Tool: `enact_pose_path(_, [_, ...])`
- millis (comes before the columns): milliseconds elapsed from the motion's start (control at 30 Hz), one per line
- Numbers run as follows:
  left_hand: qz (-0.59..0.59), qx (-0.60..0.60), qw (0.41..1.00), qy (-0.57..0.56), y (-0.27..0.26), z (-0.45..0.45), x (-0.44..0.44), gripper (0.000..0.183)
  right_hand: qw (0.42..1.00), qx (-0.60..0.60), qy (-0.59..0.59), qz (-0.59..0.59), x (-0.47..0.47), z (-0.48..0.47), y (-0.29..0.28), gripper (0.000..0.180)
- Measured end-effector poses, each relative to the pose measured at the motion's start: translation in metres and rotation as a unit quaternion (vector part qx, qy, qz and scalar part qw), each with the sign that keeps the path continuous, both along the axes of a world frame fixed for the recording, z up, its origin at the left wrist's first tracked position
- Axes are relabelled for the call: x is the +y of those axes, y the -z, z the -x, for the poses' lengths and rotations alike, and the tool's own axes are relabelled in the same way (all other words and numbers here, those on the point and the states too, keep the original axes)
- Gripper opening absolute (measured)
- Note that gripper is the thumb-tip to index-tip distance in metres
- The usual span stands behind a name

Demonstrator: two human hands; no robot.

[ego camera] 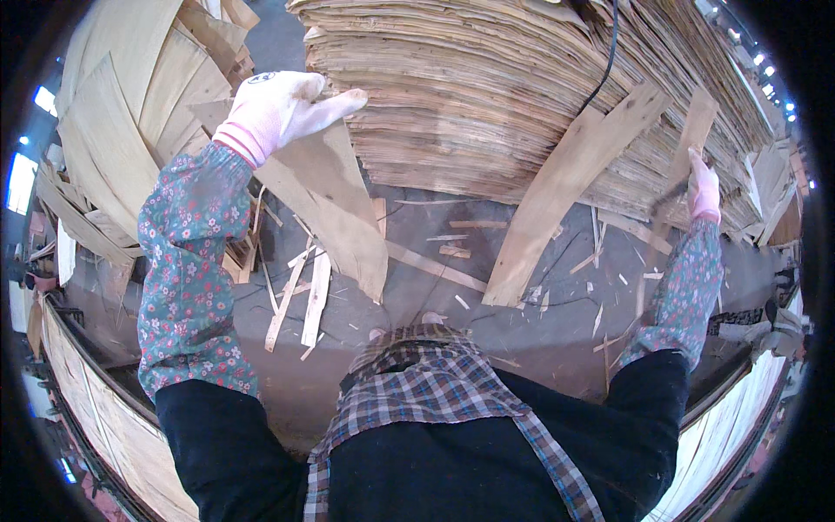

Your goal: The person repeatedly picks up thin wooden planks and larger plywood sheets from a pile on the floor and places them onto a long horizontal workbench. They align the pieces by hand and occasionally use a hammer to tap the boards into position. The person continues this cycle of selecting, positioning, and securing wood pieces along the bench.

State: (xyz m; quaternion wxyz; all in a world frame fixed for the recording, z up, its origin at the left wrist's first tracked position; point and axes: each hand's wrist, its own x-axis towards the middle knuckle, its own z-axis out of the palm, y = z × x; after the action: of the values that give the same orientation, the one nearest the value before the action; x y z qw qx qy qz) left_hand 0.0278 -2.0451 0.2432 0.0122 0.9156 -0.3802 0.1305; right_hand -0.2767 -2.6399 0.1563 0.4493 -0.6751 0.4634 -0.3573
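My left hand (pixel 277 114), in a white and pink knit glove, is at the left end of a tall stack of wood veneer sheets (pixel 430 124). Its thumb and finger are apart with nothing visible between them. Below it, a wide veneer strip (pixel 339 215) slants down towards the floor, partly hidden by the hand and sleeve. Out at the right, my gloved right hand (pixel 704 186) closes on a narrow veneer strip (pixel 697 121) in front of the stack. The lower part of that strip is blurred. Another long veneer strip (pixel 567 202) leans against the stack between my hands.
Large loose veneer sheets (pixel 143 85) pile up at the left. Splinters and narrow offcuts (pixel 318 297) litter the grey floor (pixel 417 307) by my feet. A black cable (pixel 610 65) hangs across the stack. Pale veneer lies behind me at the left (pixel 111 430) and right (pixel 724 430).
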Motion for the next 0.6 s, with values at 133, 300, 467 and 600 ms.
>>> enact_pose_path(133, [0.001,-0.007,1.0,-0.005,-0.002,0.002,0.001,0.055,0.978,-0.08,-0.184,-0.052,0.021,-0.022,0.027,0.038])
enact_pose_path(300, [0.016,0.006,1.0,-0.002,-0.005,0.007,-0.009,0.058,0.754,0.61,-0.082,0.228,0.026,-0.059,0.059,0.047])
enact_pose_path(467, [-0.067,0.067,0.994,-0.06,-0.019,0.012,-0.008,0.069,0.948,0.211,0.022,0.236,0.024,-0.091,0.023,0.059])
enact_pose_path(600, [-0.088,0.115,0.987,-0.067,-0.026,0.017,-0.016,0.072,0.945,-0.17,0.045,0.274,0.017,-0.118,0.027,0.048])
